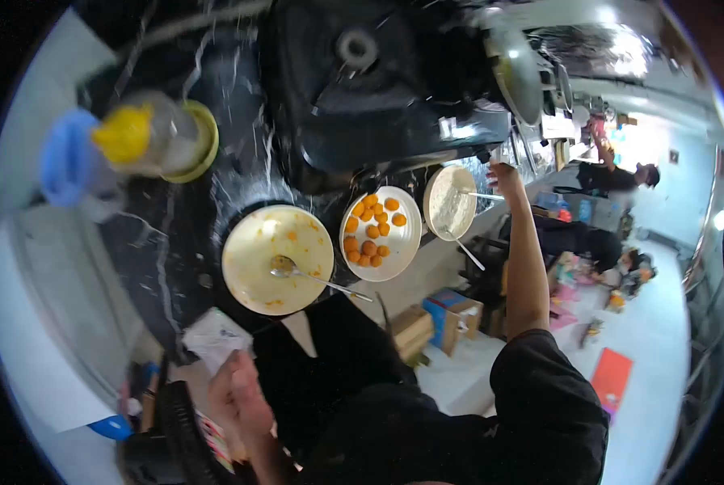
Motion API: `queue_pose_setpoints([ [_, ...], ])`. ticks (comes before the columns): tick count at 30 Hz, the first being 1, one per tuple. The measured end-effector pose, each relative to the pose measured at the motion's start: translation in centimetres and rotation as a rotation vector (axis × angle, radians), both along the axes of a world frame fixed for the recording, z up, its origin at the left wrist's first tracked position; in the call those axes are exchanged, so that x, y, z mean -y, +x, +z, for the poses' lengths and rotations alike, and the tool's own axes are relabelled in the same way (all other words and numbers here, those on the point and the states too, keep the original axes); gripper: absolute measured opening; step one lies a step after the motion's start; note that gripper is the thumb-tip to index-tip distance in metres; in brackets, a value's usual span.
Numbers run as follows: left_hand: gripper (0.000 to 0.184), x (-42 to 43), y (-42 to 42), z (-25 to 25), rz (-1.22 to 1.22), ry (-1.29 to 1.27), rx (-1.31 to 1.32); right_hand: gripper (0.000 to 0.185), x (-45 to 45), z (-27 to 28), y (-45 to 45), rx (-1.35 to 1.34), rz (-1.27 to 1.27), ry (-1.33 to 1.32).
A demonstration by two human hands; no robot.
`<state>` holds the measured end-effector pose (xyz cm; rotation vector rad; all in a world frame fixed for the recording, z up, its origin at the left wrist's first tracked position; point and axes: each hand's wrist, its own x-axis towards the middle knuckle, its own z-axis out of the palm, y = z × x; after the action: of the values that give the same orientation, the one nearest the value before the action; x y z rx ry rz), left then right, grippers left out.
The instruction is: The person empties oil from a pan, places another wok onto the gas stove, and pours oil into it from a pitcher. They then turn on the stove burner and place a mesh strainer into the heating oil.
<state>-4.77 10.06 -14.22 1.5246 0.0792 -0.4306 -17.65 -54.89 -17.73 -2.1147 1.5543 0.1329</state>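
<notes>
My right hand [503, 179] reaches to the front of the black gas stove [394, 141], its fingers closed at a small stove knob [484, 157]. Low on the left, my left hand [242, 396] is blurred and closed on a crumpled whitish packet [218, 335], which looks like thin plastic. Between my hands, a white plate of orange balls [411, 244] lies on the counter. Left of it is a cream bowl [245, 234] with orange smears and a spoon [322, 281]. A bowl of white powder [451, 202] with two utensil handles sits nearest my right hand.
A pan [517, 77] stands on the stove's right side. On the dark marbled counter [192, 259] are a yellow-capped bottle [152, 133] and a blurred blue-topped container [69, 158]. Cardboard boxes [451, 319] stand on the floor. Other people [608, 176] are at the right.
</notes>
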Motion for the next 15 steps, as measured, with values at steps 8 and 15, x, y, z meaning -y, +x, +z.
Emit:
queue_pose_setpoints([
  [8, 0.019, 9.2, 1.1, 9.3, -0.187, 0.299, 0.254, 0.038, 1.1, 13.1, -5.1, 0.374, -0.004, -0.473],
  [15, 0.022, 21.4, 5.9, 9.4, -0.188, 0.318, 0.333, 0.031, 12.9, 16.3, -1.7, 0.692, -0.015, -0.199],
])
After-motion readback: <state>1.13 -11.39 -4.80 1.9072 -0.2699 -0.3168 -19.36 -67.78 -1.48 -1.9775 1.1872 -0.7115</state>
